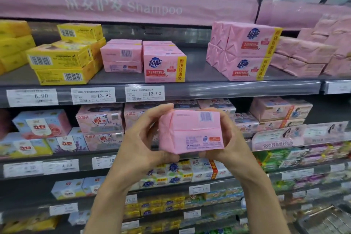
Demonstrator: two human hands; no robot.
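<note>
**Shelf unit and contents.** We are facing a shop shelf unit. Its upper shelf is carrying five groups, left to right:
- yellow boxes, stacked with barcodes facing out
- two plain-backed pink packs
- a logo pack, showing a blue emblem
- across a gap, a stack of two larger packs
- paler wrapped packs at the far right

White price tags are sitting along the shelf's front rail. The lower shelves are holding mixed soap packs in pink, blue, white, yellow and green, mostly too blurred to read. A pink banner reading "Shampoo" is running across the top of the unit.

**Held item.** We are holding a pink soap pack in the air in front of the second shelf. It is hanging below the tag marked 13.90 and touching no shelf.
- Our left hand is gripping the pack's left end, fingers curled over the top and thumb pressing underneath.
- Our right hand is gripping the right end likewise, fingers wrapped behind.

**Orientation.** The pack's long axis is lying left to right, roughly level. Its printed back is facing us, with the barcode at the upper right. A wrapper seam is crossing the middle horizontally.
</note>
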